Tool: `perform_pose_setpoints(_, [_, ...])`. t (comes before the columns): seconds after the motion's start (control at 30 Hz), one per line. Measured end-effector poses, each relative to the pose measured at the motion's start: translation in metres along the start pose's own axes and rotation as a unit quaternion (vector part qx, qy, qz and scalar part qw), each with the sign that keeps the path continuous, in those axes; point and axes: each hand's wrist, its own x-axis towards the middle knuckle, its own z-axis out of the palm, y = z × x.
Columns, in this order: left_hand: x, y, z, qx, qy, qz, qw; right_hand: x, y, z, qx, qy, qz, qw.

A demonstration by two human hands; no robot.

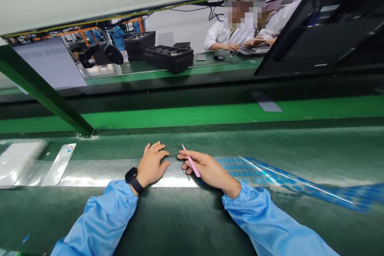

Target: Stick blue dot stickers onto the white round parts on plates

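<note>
My left hand, with a dark watch on its wrist, rests on the bench over a shiny metal strip. Its fingers are spread and hold nothing. Between the fingers of my right hand is a pair of slim pink tweezers, the pointed end aimed up and away from me. Just right of that hand lies a clear sheet with blue round stickers, partly curled and glossy. Farther left, a silvery phone-back-shaped panel with a round camera area lies on the strip.
At the far left is a stack of white, plastic-wrapped sheets. A green post rises behind the bench. A grey flat panel lies on the green ledge. Beyond are black trays, a dark monitor and people in white coats.
</note>
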Motion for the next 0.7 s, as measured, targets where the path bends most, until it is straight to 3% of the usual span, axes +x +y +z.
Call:
perform_pose_setpoints(0.53, [0.0011, -0.0088, 0.0050, 0.009, 0.016, 0.029, 0.999, 0.0030, 0.0085, 0.0032, 0.036, -0.006, -0.014, 0.999])
perform_pose_setpoints(0.7, [0.0018, -0.0087, 0.0050, 0.005, 0.015, 0.026, 1.000, 0.0011, 0.0027, 0.0036, 0.030, 0.070, -0.053, 0.996])
